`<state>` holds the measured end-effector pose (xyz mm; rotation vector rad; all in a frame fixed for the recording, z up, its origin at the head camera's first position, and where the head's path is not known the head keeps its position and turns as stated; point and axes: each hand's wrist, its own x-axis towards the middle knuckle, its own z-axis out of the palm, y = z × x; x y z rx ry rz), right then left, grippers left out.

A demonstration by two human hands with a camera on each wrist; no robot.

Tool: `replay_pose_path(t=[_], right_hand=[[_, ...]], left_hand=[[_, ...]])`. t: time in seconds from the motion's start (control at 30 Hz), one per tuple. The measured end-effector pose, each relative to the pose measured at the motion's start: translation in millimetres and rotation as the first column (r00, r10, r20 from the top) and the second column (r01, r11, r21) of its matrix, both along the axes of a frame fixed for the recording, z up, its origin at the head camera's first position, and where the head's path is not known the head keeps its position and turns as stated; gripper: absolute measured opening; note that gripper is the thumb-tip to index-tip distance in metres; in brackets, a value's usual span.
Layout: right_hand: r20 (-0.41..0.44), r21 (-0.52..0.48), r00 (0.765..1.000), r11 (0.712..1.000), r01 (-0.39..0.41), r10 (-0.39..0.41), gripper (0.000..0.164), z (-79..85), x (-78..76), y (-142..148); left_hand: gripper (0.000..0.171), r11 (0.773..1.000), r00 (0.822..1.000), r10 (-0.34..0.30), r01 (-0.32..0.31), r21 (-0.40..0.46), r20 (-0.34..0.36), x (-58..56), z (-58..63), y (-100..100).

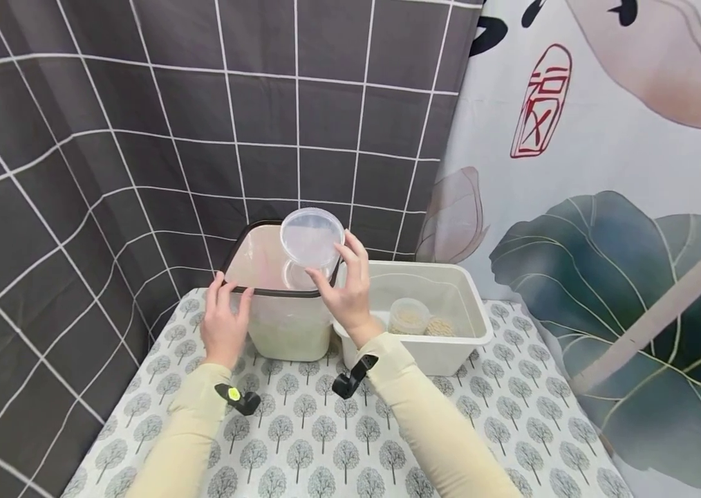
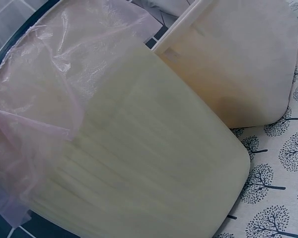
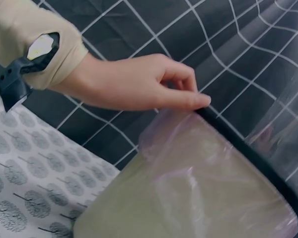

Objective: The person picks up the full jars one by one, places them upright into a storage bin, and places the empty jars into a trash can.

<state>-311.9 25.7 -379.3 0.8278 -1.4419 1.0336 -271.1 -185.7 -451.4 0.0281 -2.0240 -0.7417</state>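
My right hand (image 1: 350,290) holds a clear round plastic container (image 1: 311,236) by its side, over the mouth of a trash bin. The container is tilted with its round face upward, and its lower part shows faintly against the bin's inside. My left hand (image 1: 225,324) grips the near left corner of the trash bin (image 1: 291,328). In the right wrist view that left hand (image 3: 134,82) has its thumb and fingers at the dark rim (image 3: 253,158). A thin pinkish bag (image 2: 64,64) lines the bin and folds over its outside.
A white rectangular tub (image 1: 478,297) stands right beside the bin. In it are another clear container (image 1: 409,315) and a heap of beige grains (image 1: 440,326). Both stand on a tree-print tablecloth (image 1: 301,429), against a dark checked curtain (image 1: 170,111).
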Motion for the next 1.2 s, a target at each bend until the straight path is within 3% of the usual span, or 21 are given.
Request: replay_pose_path(t=[0.3,0.53,0.83,1.0,1.2], right_hand=[[0.064,0.043,0.998,0.999,-0.008,0.005,0.036,-24.3,0.2,-0.1],[0.159,0.029,0.986,0.998,-0.063,0.057,0.036,-33.6,6.3,3.1],[0.169,0.009,0.984,0.998,-0.061,0.058,0.033,-21.5,37.2,11.0],[0.181,0.022,0.980,0.996,-0.082,0.077,0.032,-26.5,48.2,15.2],[0.216,0.029,0.973,0.996,-0.086,0.078,0.030,-35.9,59.2,20.5]], left_hand=[[0.037,1.000,1.000,0.007,-0.007,-0.013,0.010,-0.9,-0.2,-1.6],[0.036,1.000,1.000,0.004,-0.004,0.003,0.020,-0.9,0.3,-1.7],[0.036,1.000,1.000,-0.006,0.006,0.018,0.026,-0.7,1.8,0.3],[0.036,1.000,1.000,0.000,-0.001,0.029,0.030,0.1,2.2,1.2],[0.038,0.999,0.996,-0.015,0.011,0.046,0.087,3.6,5.5,0.5]])
